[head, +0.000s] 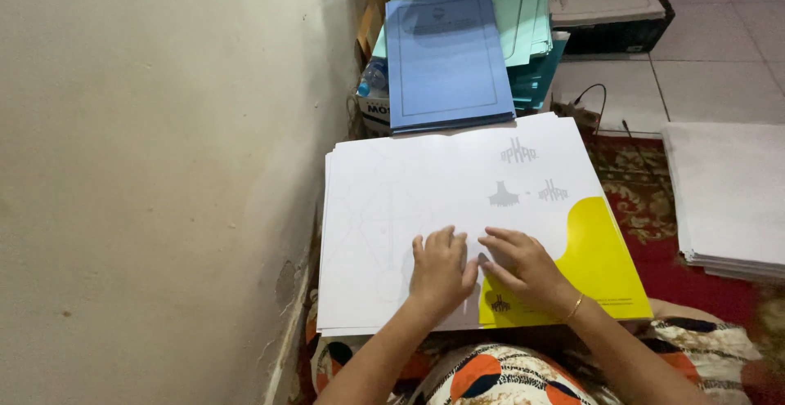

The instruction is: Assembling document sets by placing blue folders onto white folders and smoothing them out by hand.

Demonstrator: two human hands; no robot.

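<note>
Hands [482, 270] flat on sheet stack [392, 201]

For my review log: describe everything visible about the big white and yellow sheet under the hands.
The white and yellow sheet looks like thin printed card, mostly white with faint grey outline marks and small grey emblems, and a curved yellow patch at its near right corner. It lies flat, topmost on a stack of similar sheets resting over the person's lap, beside a wall. The left hand and right hand both press flat on its near edge, fingers spread, meeting near the yellow patch's border.
</note>
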